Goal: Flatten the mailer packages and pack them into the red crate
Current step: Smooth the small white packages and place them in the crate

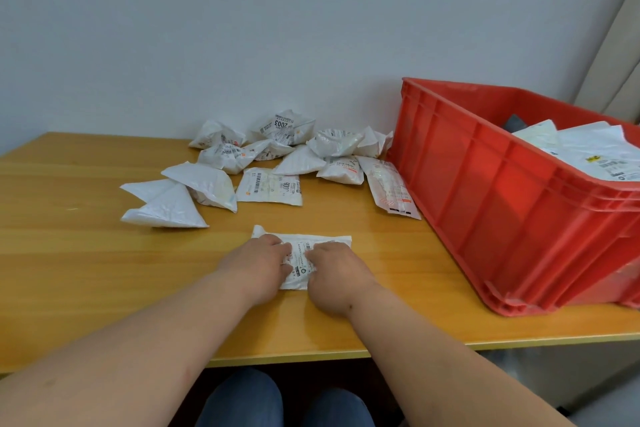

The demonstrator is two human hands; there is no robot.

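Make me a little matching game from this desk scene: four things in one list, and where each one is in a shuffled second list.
Things:
1. red crate
2. mailer under the hands
3. pile of crumpled mailers
4. flattened mailers

Places:
A. at the back of the table, near the wall
B. inside the crate
C. on the right of the table
D. at the front, pressed by both hands

Pairs: 1-C, 2-D, 3-A, 4-B

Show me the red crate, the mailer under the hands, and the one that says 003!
red crate [485, 191]: head view, its long front wall.
mailer under the hands [329, 240]: head view, bare top edge.
003 mailer [282, 125]: head view, its printed label.
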